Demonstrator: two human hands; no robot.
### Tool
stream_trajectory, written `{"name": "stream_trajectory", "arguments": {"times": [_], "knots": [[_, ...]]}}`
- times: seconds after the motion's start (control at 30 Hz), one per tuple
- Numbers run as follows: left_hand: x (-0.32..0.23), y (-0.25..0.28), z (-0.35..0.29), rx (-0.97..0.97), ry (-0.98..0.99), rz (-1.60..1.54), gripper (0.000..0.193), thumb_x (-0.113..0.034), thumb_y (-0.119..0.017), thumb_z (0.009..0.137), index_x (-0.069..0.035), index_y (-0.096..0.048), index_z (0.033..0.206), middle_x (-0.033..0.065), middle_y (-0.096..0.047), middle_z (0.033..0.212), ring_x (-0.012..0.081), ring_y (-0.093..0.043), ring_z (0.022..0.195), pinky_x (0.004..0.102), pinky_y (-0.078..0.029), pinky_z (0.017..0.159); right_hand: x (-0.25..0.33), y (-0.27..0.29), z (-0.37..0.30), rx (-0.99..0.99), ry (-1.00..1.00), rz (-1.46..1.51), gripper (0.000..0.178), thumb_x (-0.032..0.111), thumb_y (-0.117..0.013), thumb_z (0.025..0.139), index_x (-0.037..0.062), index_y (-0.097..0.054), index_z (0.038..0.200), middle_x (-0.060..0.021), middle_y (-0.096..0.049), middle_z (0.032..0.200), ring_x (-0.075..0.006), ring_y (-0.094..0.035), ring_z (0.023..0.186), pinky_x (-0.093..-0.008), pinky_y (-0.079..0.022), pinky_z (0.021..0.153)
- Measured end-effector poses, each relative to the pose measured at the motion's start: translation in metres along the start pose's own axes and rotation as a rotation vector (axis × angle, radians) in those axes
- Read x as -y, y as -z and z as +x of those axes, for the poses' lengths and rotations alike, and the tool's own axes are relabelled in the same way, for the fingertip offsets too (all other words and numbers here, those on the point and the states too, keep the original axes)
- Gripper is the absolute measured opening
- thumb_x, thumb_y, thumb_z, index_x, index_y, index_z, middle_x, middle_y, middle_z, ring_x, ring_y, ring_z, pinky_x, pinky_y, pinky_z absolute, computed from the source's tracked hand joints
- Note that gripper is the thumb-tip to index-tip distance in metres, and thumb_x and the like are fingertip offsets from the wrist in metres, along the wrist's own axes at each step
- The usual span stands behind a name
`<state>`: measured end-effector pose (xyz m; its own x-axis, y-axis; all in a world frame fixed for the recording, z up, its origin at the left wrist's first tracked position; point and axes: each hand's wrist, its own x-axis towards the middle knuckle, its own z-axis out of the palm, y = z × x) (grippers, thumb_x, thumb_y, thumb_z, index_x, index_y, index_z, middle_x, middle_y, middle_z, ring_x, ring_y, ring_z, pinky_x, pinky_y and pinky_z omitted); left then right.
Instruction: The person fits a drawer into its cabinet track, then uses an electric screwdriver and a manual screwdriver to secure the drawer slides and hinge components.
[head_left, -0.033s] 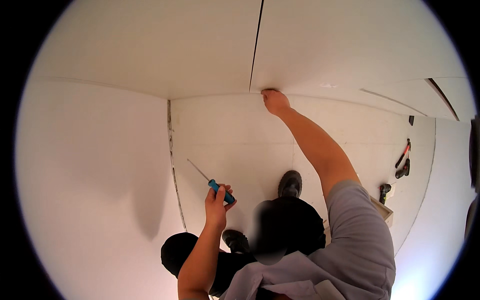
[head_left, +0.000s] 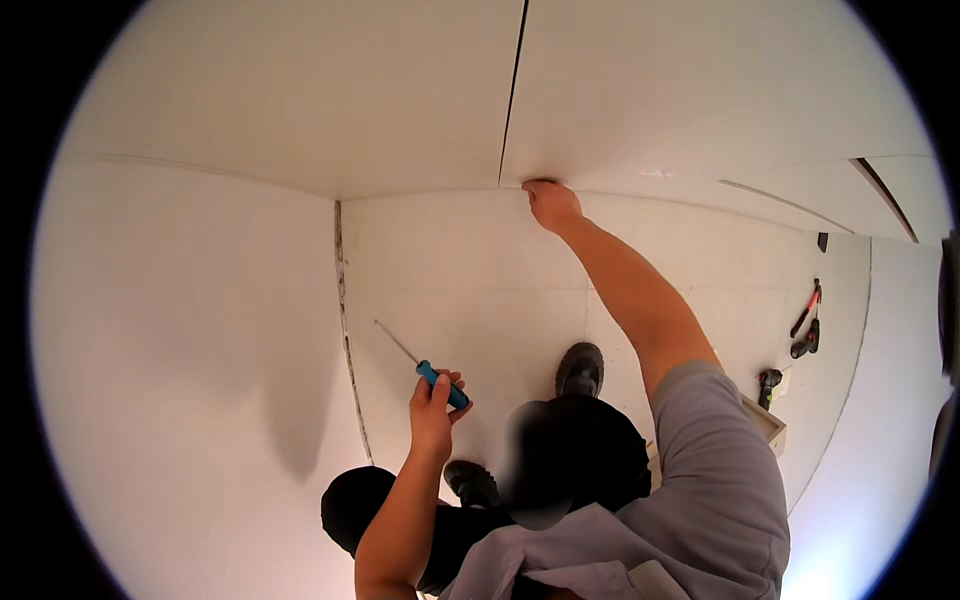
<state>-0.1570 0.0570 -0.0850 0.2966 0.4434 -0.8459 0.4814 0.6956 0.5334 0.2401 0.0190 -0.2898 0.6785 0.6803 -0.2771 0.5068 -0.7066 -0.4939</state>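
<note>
My left hand [head_left: 433, 420] is wrapped round the teal handle of a screwdriver [head_left: 441, 384]. Its thin metal shaft points up and to the left, with the tip in the air. In front of me, my right arm reaches out to the bottom of a tall white panel [head_left: 680, 90]. There my right hand [head_left: 552, 203] is closed with bent fingers at the panel's lower edge, near its left corner. Some of the fingertips are hidden. A narrow dark gap separates this panel from another white panel [head_left: 330, 90] on its left.
Pliers-like tools with red and black handles [head_left: 806, 318] lie on the pale floor [head_left: 470, 260] at the right. Nearer stand a small black power tool [head_left: 768, 386] and an open box [head_left: 767, 420]. A white wall [head_left: 200, 330] runs along the left. My dark shoes [head_left: 580, 370] are below.
</note>
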Motion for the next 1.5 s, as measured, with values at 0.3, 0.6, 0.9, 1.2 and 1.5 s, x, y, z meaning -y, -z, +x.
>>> {"name": "stream_trajectory", "arguments": {"times": [0.3, 0.6, 0.9, 1.2, 1.5], "knots": [[0.001, 0.006, 0.002, -0.008, 0.006, 0.006, 0.03, -0.031, -0.057, 0.109, -0.008, -0.057, 0.127, 0.0109, -0.063, 0.13, 0.0253, -0.061, 0.123, 0.0505, -0.059, 0.096, -0.029, -0.004, -0.003, 0.145, -0.228, 0.0, 0.038, 0.021, -0.052, 0.101, 0.0172, -0.067, 0.136, -0.0138, -0.069, 0.133, -0.0346, -0.065, 0.122, -0.046, -0.054, 0.104], [-0.001, -0.001, 0.006, 0.039, -0.003, -0.021, 0.03, -0.03, -0.055, 0.11, -0.007, -0.057, 0.128, 0.0117, -0.063, 0.132, 0.0261, -0.061, 0.124, 0.0498, -0.06, 0.096, 0.062, -0.051, 0.021, 0.139, 0.051, 0.252, 0.05, 0.021, -0.057, 0.1, 0.0066, -0.053, 0.147, -0.0156, -0.056, 0.15, -0.0343, -0.055, 0.137, -0.0445, -0.047, 0.113], [-0.005, -0.001, -0.005, 0.0, -0.007, -0.013, 0.032, -0.032, -0.055, 0.11, -0.007, -0.056, 0.13, 0.0124, -0.062, 0.133, 0.0269, -0.061, 0.126, 0.0501, -0.059, 0.097, 0.066, -0.064, 0.021, 0.185, -0.016, 0.311, 0.067, 0.024, -0.064, 0.096, 0.0047, -0.04, 0.156, -0.0204, -0.046, 0.158, -0.0393, -0.051, 0.14, -0.046, -0.046, 0.115], [-0.01, 0.003, -0.004, 0.022, 0.006, -0.04, 0.031, -0.031, -0.056, 0.11, -0.007, -0.057, 0.129, 0.0128, -0.063, 0.133, 0.0261, -0.061, 0.124, 0.05, -0.059, 0.097, 0.074, -0.072, 0.006, 0.401, -0.459, 1.164, 0.078, 0.02, -0.068, 0.097, 0.0067, -0.029, 0.163, -0.0141, -0.043, 0.16, -0.0332, -0.051, 0.142, -0.0501, -0.048, 0.112], [-0.009, 0.002, -0.002, -0.013, 0.035, -0.006, 0.03, -0.03, -0.054, 0.11, -0.006, -0.056, 0.129, 0.0135, -0.062, 0.133, 0.0282, -0.061, 0.125, 0.0519, -0.059, 0.099, 0.089, -0.085, 0.026, 0.152, -0.723, 2.098, 0.055, 0.001, -0.049, 0.105, 0.0063, -0.037, 0.158, -0.0073, -0.047, 0.152, -0.0273, -0.049, 0.141, -0.0512, -0.046, 0.117]]}}
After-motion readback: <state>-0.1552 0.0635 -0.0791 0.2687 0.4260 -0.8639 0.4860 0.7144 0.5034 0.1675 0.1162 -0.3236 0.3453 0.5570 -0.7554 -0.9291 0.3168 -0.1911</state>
